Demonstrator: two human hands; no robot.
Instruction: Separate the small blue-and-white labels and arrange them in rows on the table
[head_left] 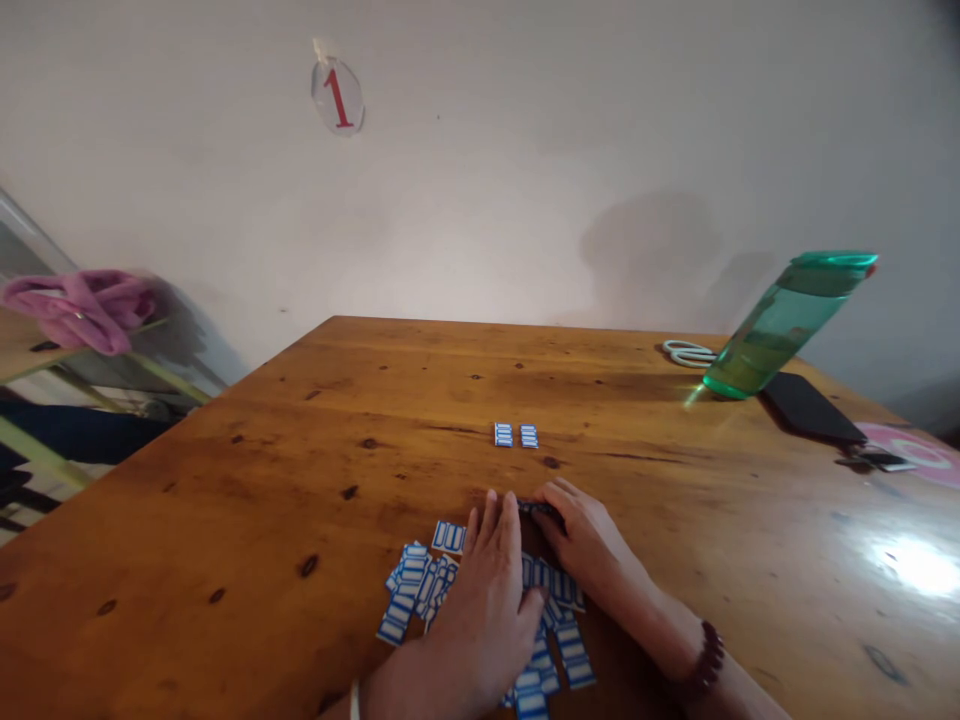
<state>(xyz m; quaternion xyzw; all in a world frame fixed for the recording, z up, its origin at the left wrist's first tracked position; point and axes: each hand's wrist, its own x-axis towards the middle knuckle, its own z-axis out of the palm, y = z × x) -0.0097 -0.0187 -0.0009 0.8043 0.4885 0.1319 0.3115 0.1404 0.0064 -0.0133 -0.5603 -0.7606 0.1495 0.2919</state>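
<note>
My left hand (pixel 487 600) lies with fingers stretched forward over a loose pile of small label sheets (pixel 405 590), white with blue borders. It covers the middle of the pile. My right hand (pixel 592 530) is at the pile's far right side, its fingers bent around a thin dark object (pixel 534 507) with small pale marks; most of that object is hidden between the hands. Farther up the table, a small label sheet (pixel 503 435) lies beside another label sheet (pixel 529 437), with a narrow gap between them.
On the wooden table (pixel 315 440), a green transparent bottle (pixel 787 325) stands at the back right. Near it are a white coiled cable (pixel 686 353), a black flat device (pixel 814 408), keys (pixel 877 458) and a pink round mat (pixel 919 452). A pink cloth (pixel 94 305) hangs at left.
</note>
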